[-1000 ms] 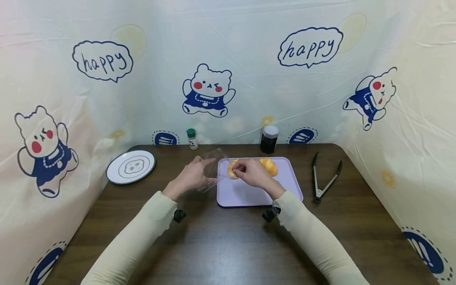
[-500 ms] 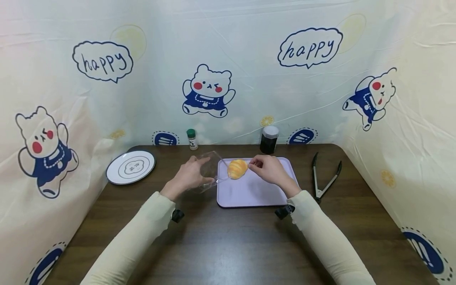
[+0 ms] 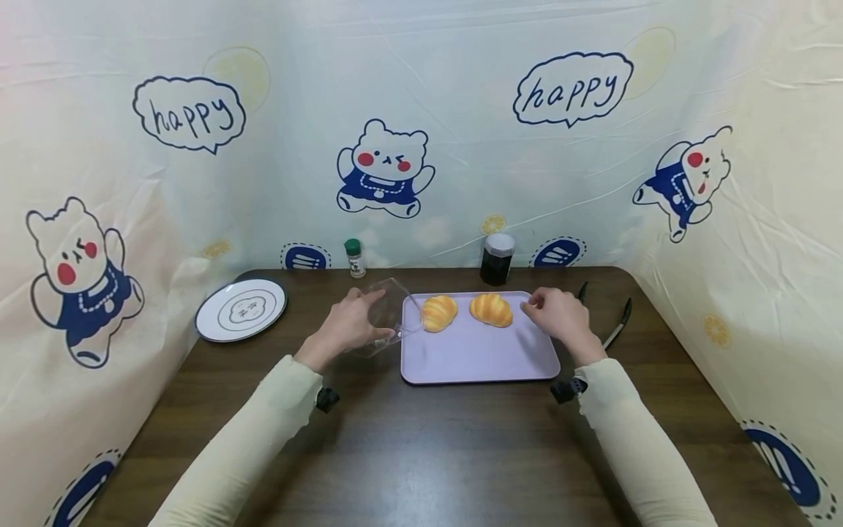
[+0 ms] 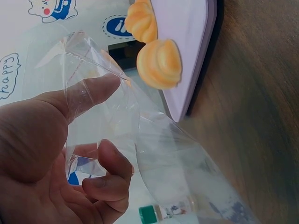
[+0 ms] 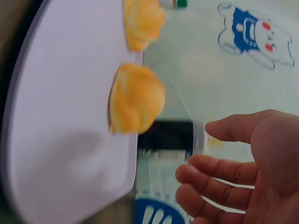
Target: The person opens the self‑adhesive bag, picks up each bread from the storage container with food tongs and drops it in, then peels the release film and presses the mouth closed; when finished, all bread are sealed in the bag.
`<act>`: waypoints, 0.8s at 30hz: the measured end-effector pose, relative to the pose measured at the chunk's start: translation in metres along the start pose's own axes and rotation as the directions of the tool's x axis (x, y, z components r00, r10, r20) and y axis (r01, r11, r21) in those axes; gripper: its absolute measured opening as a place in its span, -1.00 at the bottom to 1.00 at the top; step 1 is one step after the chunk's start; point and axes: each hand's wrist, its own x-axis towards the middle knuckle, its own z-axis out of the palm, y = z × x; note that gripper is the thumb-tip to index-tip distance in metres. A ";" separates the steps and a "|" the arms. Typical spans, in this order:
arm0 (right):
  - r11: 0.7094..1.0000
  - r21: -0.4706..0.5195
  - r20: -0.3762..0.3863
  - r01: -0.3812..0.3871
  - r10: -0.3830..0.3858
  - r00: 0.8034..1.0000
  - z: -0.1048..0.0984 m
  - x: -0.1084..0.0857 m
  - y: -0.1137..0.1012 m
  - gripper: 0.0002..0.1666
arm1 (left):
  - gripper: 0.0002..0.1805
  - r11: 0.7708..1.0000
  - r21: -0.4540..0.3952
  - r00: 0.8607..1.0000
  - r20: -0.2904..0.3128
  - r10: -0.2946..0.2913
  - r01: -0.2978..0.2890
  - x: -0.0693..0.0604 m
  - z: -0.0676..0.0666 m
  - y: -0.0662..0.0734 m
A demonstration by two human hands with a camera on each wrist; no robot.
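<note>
My left hand [image 3: 347,326] holds a clear plastic bag [image 4: 159,154] beside the tray's left edge, its thumb and forefinger spread apart. In the left wrist view the other fingers curl in against the film. Two croissant-shaped bread rolls lie on the lilac tray [image 3: 474,359]: the left roll [image 3: 439,313] is close to the bag, the right roll [image 3: 491,309] stands apart from it. Over the tray's right edge hovers my right hand [image 3: 558,315]. Its fingers are loosely bent with nothing between them, as the right wrist view shows. It partly covers black-tipped tongs [image 3: 619,326].
At the left lies a white plate [image 3: 211,315] with a dark rim. Along the back edge stand a green-capped shaker bottle [image 3: 355,258] and a dark jar [image 3: 497,260] with a pale lid. A printed cloth encloses the wooden table [image 3: 421,454].
My right hand has moved right from the left roll, past the right roll, to the tray's right side, uncovering both rolls. The left hand and bag have shifted slightly left.
</note>
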 end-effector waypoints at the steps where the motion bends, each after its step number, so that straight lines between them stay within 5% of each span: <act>1: 1.000 -0.010 0.009 -0.027 0.027 1.000 -0.002 -0.001 0.005 -0.52 | 0.01 1.000 -0.003 1.000 0.000 -0.001 0.001 0.000 0.000 0.000; 14: 0.970 -0.154 0.098 -0.186 0.203 0.974 -0.010 -0.011 0.069 -0.38 | 0.01 1.000 -0.016 1.000 0.012 -0.016 0.016 -0.002 0.001 0.000; 24: 0.926 -0.236 0.146 -0.294 0.333 0.932 -0.011 -0.020 0.100 -0.11 | 0.01 0.999 -0.026 1.000 0.018 -0.024 0.025 -0.002 0.000 0.000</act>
